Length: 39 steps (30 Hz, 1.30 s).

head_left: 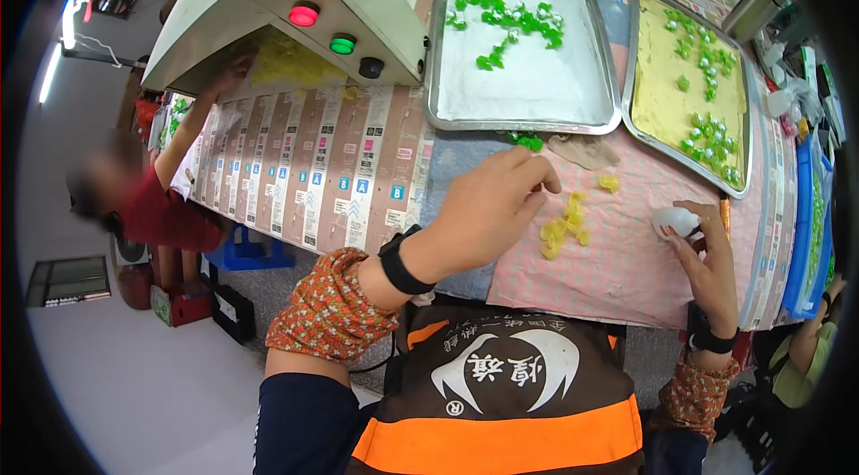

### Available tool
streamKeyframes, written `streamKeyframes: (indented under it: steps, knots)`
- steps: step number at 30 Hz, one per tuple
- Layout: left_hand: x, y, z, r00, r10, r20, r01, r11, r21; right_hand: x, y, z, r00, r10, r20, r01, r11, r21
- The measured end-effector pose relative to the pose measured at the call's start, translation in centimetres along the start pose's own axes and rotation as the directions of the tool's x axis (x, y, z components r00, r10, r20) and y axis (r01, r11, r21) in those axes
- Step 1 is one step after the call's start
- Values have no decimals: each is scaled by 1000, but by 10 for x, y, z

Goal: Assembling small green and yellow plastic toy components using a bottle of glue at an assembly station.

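My left hand (pixel 497 202) hovers over the cloth, its fingers curled and thumb and forefinger close together; what they hold, if anything, is too small to make out. Just beyond it lie small green pieces (pixel 526 141) at a tray's near edge. To its right, several yellow translucent petal-like pieces (pixel 564 229) lie on the pink checked cloth (pixel 608 274), with a single yellow piece (pixel 608 182) a little farther off. My right hand (pixel 711 265) is closed round a small white squeeze bottle (pixel 676 222), held above the cloth's right side.
Two metal trays, one white-lined (pixel 501 104) and one yellow-lined (pixel 658 117), hold green pieces with shiny beads. A grey machine (pixel 268 14) with red and green lights stands left; a person (pixel 183 180) reaches into it. Right are a steel flask (pixel 756 8) and a blue tray (pixel 805 233).
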<state>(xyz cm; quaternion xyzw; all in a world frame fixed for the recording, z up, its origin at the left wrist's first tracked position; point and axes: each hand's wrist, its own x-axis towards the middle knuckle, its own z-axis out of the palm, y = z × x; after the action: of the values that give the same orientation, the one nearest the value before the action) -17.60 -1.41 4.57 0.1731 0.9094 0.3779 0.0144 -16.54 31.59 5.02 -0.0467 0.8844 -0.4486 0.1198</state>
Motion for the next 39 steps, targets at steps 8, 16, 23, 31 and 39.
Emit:
streamKeyframes:
  steps: [8,16,23,31,39]
  knots:
    - [19,17,32,979,203,28,-203,944,261,-10,4,1,997,18,-70,5,949,314]
    - [33,3,43,999,-40,8,36,956,290,-21,-28,23,999,-35,-34,48,696,716]
    - [11,27,14,974,-214,70,219,825,-521,-9,-67,63,998,-8,-65,48,764,643]
    - [-32,53,4,975,-153,164,203,913,-355,-5,-78,94,999,-46,-17,47,789,612]
    - [-59,38,27,951,-193,241,307,508,-805,-13,-85,111,996,77,-34,-35,743,668]
